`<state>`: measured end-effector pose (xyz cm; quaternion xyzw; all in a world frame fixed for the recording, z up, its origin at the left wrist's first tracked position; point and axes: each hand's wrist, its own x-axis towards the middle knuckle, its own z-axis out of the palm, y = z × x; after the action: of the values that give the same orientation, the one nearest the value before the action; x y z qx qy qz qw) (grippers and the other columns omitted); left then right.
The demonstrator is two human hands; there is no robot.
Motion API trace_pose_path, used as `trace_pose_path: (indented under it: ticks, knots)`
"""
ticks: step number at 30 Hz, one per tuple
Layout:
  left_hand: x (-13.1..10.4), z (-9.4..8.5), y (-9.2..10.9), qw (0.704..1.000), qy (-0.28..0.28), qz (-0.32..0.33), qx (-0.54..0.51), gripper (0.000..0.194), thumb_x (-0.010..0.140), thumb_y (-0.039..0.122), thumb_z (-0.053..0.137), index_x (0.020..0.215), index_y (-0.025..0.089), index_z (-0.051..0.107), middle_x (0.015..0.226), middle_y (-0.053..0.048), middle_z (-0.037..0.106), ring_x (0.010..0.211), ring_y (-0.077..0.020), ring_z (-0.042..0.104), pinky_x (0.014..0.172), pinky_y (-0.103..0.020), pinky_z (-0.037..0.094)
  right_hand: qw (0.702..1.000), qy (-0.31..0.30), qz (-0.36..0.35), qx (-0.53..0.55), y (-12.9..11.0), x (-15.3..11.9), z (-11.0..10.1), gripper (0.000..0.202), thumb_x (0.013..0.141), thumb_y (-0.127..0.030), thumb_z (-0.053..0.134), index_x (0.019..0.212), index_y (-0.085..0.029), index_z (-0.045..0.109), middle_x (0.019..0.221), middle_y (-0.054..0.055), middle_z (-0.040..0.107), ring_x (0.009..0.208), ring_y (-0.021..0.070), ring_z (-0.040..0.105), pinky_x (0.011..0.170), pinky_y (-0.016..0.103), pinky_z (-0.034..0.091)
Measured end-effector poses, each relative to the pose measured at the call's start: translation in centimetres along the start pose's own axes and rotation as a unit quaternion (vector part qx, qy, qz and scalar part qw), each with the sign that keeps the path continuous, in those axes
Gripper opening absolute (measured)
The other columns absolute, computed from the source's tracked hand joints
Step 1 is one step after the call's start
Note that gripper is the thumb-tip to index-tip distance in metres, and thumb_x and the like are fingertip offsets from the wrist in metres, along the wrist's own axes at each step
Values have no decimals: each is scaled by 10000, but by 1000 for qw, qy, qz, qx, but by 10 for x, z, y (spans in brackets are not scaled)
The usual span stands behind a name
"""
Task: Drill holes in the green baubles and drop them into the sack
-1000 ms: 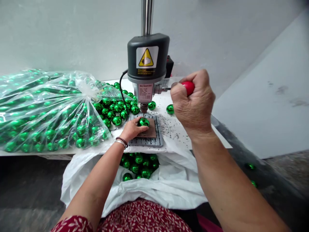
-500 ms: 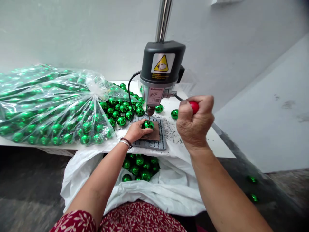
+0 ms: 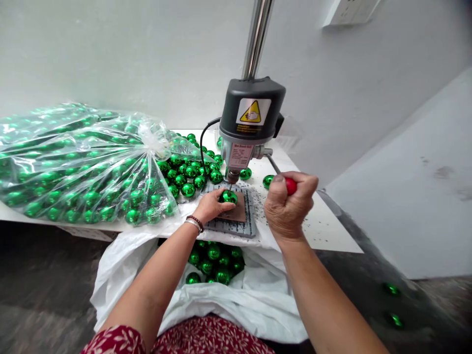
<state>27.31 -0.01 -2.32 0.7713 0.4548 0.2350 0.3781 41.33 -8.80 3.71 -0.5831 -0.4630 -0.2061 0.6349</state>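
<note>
My left hand [image 3: 211, 204] has its fingers wrapped round a shiny green ball [image 3: 229, 197], holding it on a brown board [image 3: 239, 212] over the grey base plate [image 3: 236, 228] of a bench drill [image 3: 254, 109]. Directly above the ball is the drill bit [image 3: 230, 187]; its tip seems to meet the top, though I cannot tell how deep it sits. To the right, my right hand [image 3: 287, 211] is closed round the red knob [image 3: 291, 186] of the drill's feed lever [image 3: 273, 164]. Part of the ball is hidden by my left fingers.
A clear plastic bag [image 3: 84, 162] full of green balls fills the table's left side. Loose balls [image 3: 188, 190] lie behind my left hand, and dark shavings litter the white table [image 3: 332, 226]. Below the front edge, a white sack [image 3: 258, 305] holds more balls. Two balls [image 3: 396, 320] lie on the floor.
My right hand has come down and slightly left with the lever, which now slopes more steeply. The left hand still holds the ball on the board. The whole view has shifted a little.
</note>
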Motion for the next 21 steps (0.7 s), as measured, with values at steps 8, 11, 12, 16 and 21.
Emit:
trace_pose_path:
  ticks: [8,11,12,16,21]
  knots:
    - [0,1,-1,999,15,8,-32,507,695,331,753,1170,169,682,940,-25,719,860,-191,641,827,-299,502,1000,-12,7,6,-11,29,-1,239,872,-425,487,863,-187,490,757,6,579,680,87,548,641,232,462]
    - [-5,1,-5,996,7,14,-90,513,700,244,727,1198,147,654,951,-30,718,834,-159,636,789,-265,508,999,-32,25,1,-23,57,1,223,878,-415,481,847,-194,480,739,-5,562,638,74,508,617,230,439]
    - [-6,0,-7,994,-2,18,-109,509,710,211,703,1211,149,644,983,-35,719,832,-148,636,779,-254,512,999,-32,29,1,-26,62,2,212,880,-405,478,841,-197,472,741,-8,557,633,70,499,618,230,435]
    - [-9,1,-9,992,-10,0,-126,647,708,215,703,1336,168,553,1225,-94,665,853,-139,644,752,-257,536,999,-17,33,4,-31,67,4,177,883,-369,468,837,-198,457,792,-2,562,692,69,520,668,235,446]
    - [-18,-6,-7,999,27,-32,-20,677,717,178,653,1376,97,516,1244,-148,653,903,-174,647,858,-318,535,997,-61,47,-26,-28,75,2,180,888,-358,485,824,-195,444,711,-27,509,616,62,451,616,234,400]
